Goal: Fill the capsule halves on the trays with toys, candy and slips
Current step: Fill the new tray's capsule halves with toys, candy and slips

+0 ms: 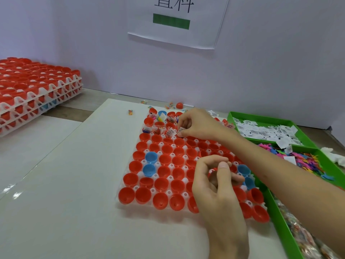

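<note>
A white tray (153,190) in the middle of the table holds rows of red capsule halves (160,202) and a few blue ones (151,157). Halves in the two far rows contain toys, candy and slips (170,132). My right hand (197,126) reaches over the far rows and pinches a white printed slip (180,130) just above a red half. My left hand (218,186) hovers over the tray's near right part with fingers curled and thumb near the forefinger. Whether it holds anything is hidden.
Green bins stand right of the tray: slips (265,130) at the back, coloured plastic toys (308,161) in the middle, wrapped candy (298,234) nearest. Stacked trays of red halves (37,94) sit at the far left. Loose candies (131,112) and a red capsule (179,105) lie by the wall.
</note>
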Available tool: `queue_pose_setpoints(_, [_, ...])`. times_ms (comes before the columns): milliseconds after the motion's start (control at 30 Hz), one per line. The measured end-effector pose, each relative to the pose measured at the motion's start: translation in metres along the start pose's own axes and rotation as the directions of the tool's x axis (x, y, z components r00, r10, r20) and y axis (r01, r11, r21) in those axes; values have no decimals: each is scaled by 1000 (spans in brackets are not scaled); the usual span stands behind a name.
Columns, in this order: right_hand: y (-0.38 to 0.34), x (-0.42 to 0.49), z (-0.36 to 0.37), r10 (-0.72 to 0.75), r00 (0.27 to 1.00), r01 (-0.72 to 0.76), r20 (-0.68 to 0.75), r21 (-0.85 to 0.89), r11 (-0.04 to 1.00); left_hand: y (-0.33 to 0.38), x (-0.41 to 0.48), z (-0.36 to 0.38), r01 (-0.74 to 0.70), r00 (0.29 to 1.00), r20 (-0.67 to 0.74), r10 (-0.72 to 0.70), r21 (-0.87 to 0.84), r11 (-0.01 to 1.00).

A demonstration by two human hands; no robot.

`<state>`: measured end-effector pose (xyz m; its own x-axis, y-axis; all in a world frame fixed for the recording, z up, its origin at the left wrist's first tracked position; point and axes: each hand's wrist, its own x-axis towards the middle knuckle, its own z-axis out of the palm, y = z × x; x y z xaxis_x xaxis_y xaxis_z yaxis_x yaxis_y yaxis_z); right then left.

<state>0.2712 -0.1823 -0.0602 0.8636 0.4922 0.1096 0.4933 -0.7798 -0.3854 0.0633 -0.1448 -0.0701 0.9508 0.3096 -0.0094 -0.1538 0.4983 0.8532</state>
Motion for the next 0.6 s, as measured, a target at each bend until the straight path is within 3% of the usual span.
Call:
queue_pose_setpoints(267, [1,2,1,-16,1000,16,2,-51,999,0,1,0,-3,1000,-10,3,0,1000])
queue_pose_setpoints(600, [4,-9,-10,36,998,-31,-52,104,994,-5,0,0,-41,999,31,41,15,999])
